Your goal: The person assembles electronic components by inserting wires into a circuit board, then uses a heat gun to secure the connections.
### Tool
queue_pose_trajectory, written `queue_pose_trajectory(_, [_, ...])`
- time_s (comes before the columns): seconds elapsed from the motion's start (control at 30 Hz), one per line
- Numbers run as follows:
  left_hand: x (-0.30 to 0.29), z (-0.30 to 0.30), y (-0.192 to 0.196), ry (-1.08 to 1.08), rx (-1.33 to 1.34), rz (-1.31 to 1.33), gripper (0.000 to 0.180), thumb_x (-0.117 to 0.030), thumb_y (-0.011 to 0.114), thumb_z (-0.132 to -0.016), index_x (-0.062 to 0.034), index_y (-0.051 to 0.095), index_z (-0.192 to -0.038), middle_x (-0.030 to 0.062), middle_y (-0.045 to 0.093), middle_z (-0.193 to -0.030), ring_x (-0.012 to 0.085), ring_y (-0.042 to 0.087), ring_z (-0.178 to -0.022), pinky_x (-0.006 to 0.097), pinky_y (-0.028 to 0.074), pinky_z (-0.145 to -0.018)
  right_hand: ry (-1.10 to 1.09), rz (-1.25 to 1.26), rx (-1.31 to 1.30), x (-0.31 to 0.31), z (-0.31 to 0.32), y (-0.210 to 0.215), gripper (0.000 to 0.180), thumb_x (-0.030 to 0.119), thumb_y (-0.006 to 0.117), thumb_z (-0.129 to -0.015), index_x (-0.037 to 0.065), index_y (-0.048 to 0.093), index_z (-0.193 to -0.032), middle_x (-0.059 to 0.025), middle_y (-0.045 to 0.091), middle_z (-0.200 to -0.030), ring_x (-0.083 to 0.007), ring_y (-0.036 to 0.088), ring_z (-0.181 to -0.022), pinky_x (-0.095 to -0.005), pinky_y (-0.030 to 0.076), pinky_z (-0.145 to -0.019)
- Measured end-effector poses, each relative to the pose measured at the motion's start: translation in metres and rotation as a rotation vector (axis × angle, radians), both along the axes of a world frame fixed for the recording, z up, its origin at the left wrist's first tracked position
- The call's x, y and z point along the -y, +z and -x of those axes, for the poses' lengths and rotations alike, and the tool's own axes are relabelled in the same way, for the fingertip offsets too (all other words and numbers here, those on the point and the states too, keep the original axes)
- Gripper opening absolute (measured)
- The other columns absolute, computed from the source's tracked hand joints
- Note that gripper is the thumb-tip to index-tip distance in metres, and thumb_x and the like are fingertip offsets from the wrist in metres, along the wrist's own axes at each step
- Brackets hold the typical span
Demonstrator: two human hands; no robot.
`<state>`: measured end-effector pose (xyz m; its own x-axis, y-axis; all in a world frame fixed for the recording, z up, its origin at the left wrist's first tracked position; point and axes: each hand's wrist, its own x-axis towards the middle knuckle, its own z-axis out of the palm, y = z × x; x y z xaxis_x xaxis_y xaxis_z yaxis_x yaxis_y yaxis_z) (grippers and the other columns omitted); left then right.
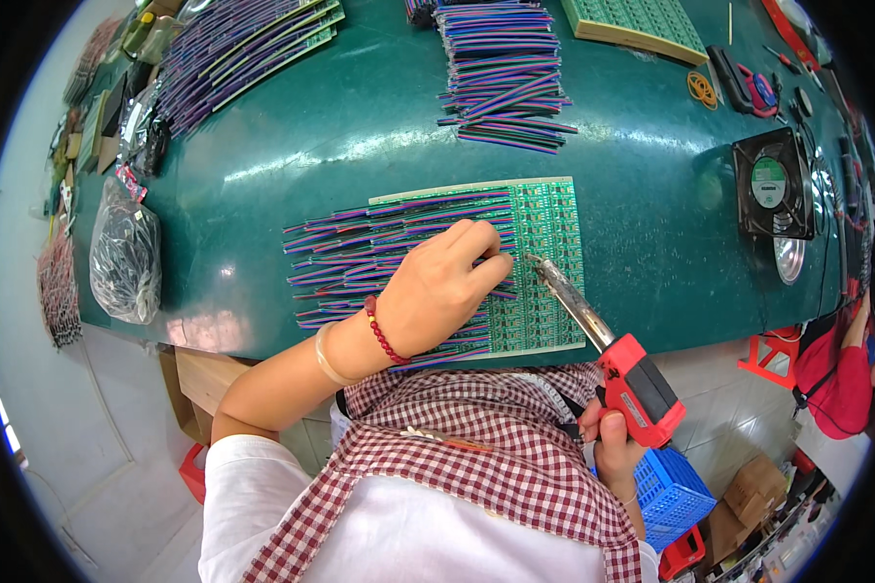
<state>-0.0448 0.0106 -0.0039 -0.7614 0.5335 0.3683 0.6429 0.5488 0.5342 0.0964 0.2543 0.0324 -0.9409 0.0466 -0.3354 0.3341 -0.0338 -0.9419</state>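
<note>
Green matting covers the workbench point(292, 146) seen from the head camera. On it a green circuit board panel point(546, 262) is laid, with coloured ribbon wires point(350, 255) fanned over it. These are pressed down by the left hand point(442, 284), fingers curled, fingertips hidden. A red soldering gun point(624, 374) is gripped by the right hand point(612, 437), partly hidden behind it, its tip on the panel.

Circuit board point(546, 262) lies on table point(360, 146) (fan point(770, 185) to its right).
</note>
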Motion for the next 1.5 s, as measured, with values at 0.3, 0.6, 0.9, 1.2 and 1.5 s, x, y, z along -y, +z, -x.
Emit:
queue_pose_trajectory(0.3, [0.002, 0.0, 0.0, 0.0, 0.043, -0.002, 0.02, 0.003, 0.065, -0.067, 0.0006, 0.062, -0.087, 0.0107, 0.053, -0.084, 0.0255, 0.056, -0.075, 0.035, 0.048, -0.063, 0.126, -0.127, -0.031, -0.007, -0.005, -0.009, 0.048, 0.037, 0.056, -0.09, -0.004, 0.047, -0.113, -0.0086, 0.053, -0.064, -0.0115, 0.044, -0.049, -0.0252, 0.039, -0.047])
queue_pose_trajectory(0.6, [0.002, 0.002, -0.001, 0.0, 0.022, 0.001, 0.019, 0.002, 0.065, -0.067, 0.0001, 0.062, -0.086, 0.0105, 0.052, -0.082, 0.0251, 0.056, -0.073, 0.034, 0.048, -0.062, 0.011, -0.068, 0.003, -0.005, -0.003, -0.003, 0.053, 0.039, 0.056, -0.09, -0.005, 0.046, -0.119, -0.0084, 0.053, -0.064, -0.0115, 0.044, -0.049, -0.025, 0.038, -0.047])
queue_pose_trajectory(0.9, [-0.002, 0.001, 0.012, 0.053, -0.065, 0.142, 0.017, -0.003, 0.066, -0.069, -0.0054, 0.061, -0.085, 0.0062, 0.052, -0.082, 0.0227, 0.053, -0.076, 0.034, 0.042, -0.065, -0.029, -0.021, 0.012, 0.0, 0.004, 0.004, 0.035, 0.035, 0.057, -0.09, 0.0, 0.056, -0.085, -0.0043, 0.055, -0.068, -0.0092, 0.048, -0.056, -0.0233, 0.039, -0.05])
queue_pose_trajectory(1.2, [-0.005, -0.009, 0.021, 0.109, 0.112, 0.296, 0.015, -0.005, 0.064, -0.073, -0.0082, 0.052, -0.08, 0.0058, 0.048, -0.08, 0.0231, 0.05, -0.078, 0.034, 0.039, -0.067, -0.047, -0.095, -0.047, -0.003, 0.0, -0.002, 0.053, 0.041, 0.053, -0.091, -0.004, 0.046, -0.118, -0.008, 0.053, -0.064, -0.0109, 0.044, -0.048, -0.0244, 0.037, -0.046])
queue_pose_trajectory(1.5, [-0.005, -0.021, 0.017, 0.013, 0.143, 0.038, 0.021, 0.002, 0.063, -0.071, -0.0004, 0.058, -0.091, 0.0102, 0.053, -0.085, 0.0249, 0.054, -0.077, 0.034, 0.047, -0.063, -0.07, -0.085, -0.063, -0.007, -0.003, -0.003, 0.053, 0.04, 0.053, -0.091, -0.005, 0.045, -0.118, -0.008, 0.053, -0.064, -0.0111, 0.043, -0.048, -0.0248, 0.038, -0.046])
